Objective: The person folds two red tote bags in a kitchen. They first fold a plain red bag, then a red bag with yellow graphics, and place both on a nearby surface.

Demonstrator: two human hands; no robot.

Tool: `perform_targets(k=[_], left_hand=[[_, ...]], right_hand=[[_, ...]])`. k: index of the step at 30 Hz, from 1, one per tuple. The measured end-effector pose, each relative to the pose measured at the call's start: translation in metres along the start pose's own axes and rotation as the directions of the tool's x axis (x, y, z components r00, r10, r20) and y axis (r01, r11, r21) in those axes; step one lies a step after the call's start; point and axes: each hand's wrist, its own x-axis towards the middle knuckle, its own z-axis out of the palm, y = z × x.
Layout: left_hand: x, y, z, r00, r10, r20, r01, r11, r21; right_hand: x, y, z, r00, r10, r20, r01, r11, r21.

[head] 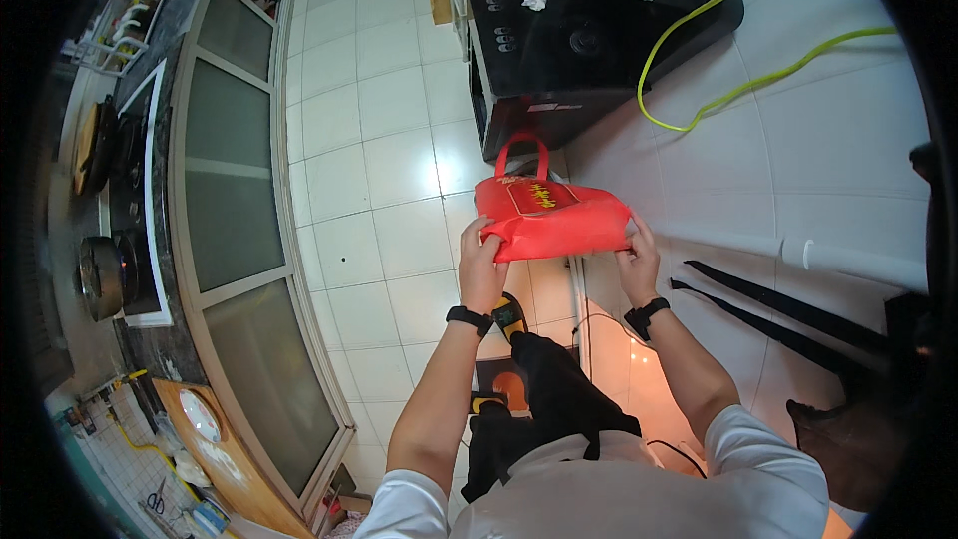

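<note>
A red fabric bag (557, 217) with yellow printed writing and a loop handle is held out in front of me. My left hand (483, 262) pinches its left bottom corner between thumb and fingers. At the opposite bottom corner, my right hand (638, 258) grips the cloth. The bag's flat bottom faces me, and its handle points away toward a black appliance. Something grey shows a little by the handle, but the contents are hidden. A black band circles each wrist.
Beyond the bag stands the black appliance (554, 37), with a crumpled white scrap on top. A yellow-green cable (673, 120) hangs along the tiled wall. To the left, frosted-glass cabinet doors (228, 157) sit below a counter with a stove and a pot (101, 277). Black straps (771, 311) lie at right.
</note>
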Motion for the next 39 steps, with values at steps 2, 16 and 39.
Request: perform_targets(k=[2,16,39], left_hand=[[0.003,0.001,-0.001,0.997,-0.072,0.026,0.072,0.997,-0.004],[-0.016,0.042,-0.109,0.992,-0.02,-0.122,-0.01,0.97,-0.245],[-0.134,0.139,-0.31,0.983,0.142,-0.113,-0.14,0.99,0.026]], right_hand=[[0.005,-0.004,-0.001,1.0,0.016,0.025,-0.018,0.996,0.089],[0.006,-0.122,-0.055,0.918,0.05,0.392,-0.316,0.69,0.651],[-0.013,-0.313,-0.092,0.57,-0.786,0.239,0.755,0.616,0.226]])
